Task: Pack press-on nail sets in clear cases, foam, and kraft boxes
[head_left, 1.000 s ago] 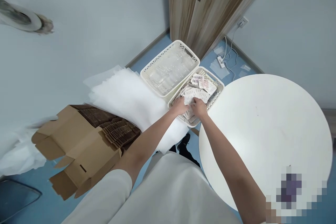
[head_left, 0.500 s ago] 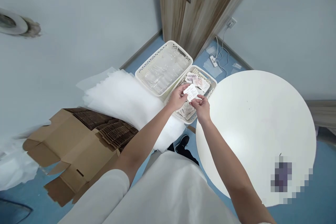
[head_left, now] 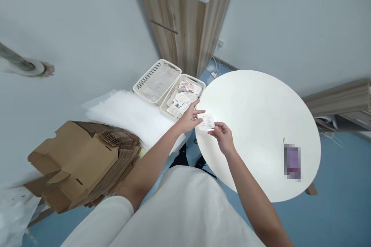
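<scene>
A small white printed card [head_left: 206, 122] is held between my two hands, over the near left edge of the round table. My left hand [head_left: 188, 119] has its thumb on the card's left side, with some fingers stretched out beyond it. At the card's right edge, my right hand [head_left: 223, 137] pinches it between thumb and fingers. Behind my left hand stands a white basket [head_left: 202, 83] filled with many loose printed cards, some with pink or purple print. Beside it sits a second white basket [head_left: 142, 82] holding clear plastic packaging.
A white round table [head_left: 261, 115] carries a blurred purple item [head_left: 292, 160]. White foam sheets [head_left: 124, 112] and flattened cardboard boxes [head_left: 84, 154] lie stacked on the left. A wood-grain cabinet [head_left: 182, 23] fills the corner, with a cable and power strip [head_left: 213, 74] on the floor beside it.
Both hands have brought the card away from above the card basket, toward me and over the table's edge. The left fingers have spread out more. The camera view has tilted up and shifted.
</scene>
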Demonstrator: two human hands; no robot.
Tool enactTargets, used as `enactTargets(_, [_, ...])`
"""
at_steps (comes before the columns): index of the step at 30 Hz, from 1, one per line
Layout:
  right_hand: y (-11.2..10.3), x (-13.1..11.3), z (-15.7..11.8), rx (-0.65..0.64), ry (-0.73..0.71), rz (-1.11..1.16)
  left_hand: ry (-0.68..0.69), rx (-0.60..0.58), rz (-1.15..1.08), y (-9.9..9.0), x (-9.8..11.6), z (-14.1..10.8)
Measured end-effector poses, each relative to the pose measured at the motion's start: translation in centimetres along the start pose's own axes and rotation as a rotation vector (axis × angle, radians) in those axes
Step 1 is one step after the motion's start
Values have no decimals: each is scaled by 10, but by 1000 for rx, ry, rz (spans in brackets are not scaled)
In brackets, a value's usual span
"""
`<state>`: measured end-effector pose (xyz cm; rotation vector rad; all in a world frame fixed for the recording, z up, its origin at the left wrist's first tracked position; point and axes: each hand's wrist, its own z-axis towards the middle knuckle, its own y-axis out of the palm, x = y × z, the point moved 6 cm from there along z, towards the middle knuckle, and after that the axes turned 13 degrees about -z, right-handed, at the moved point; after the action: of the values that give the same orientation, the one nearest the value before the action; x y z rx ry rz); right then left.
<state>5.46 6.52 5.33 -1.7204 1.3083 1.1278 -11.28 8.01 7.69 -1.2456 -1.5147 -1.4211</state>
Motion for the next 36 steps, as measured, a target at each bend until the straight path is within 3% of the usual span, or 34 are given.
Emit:
enactTargets(8, [-77, 22, -77, 97, -45, 109, -25, -122, 70, 108, -12, -28])
enactTargets(10, [-94, 26, -90, 150, -59, 138, -17, -81, 70, 126, -18, -32])
enactTargets(12, [-110, 29, -102, 229, -81, 125, 25, 54, 116, 138, -23, -40])
enactTargets(14, [-124, 30, -114, 344, -120, 34, 79, 182, 204, 149, -28, -52])
enactTargets(15, [-130, 29, -121, 403, -153, -42, 92, 187, 244, 158, -32, -59])
enactTargets(17, [-135, 23, -133, 495, -254, -236, 64, 47, 244, 182, -43, -72])
enactTargets(20, [-126, 14, -146, 529, -444, -541, -20, -59, 59, 204, -57, -85])
enactTargets(24, [-107, 11, -153, 419, -623, -815, -87, 30, -144, 200, -65, -87])
enactTargets(27, [-110, 9, -154, 418, -679, -811, -127, 102, -207, 185, -67, -84])
enactTargets(31, [-132, 13, -147, 492, -506, -568, -188, 82, -186, 176, -66, -83])
enactTargets(36, [-136, 23, -129, 272, -360, -308, -215, 32, -166, 175, -66, -78])
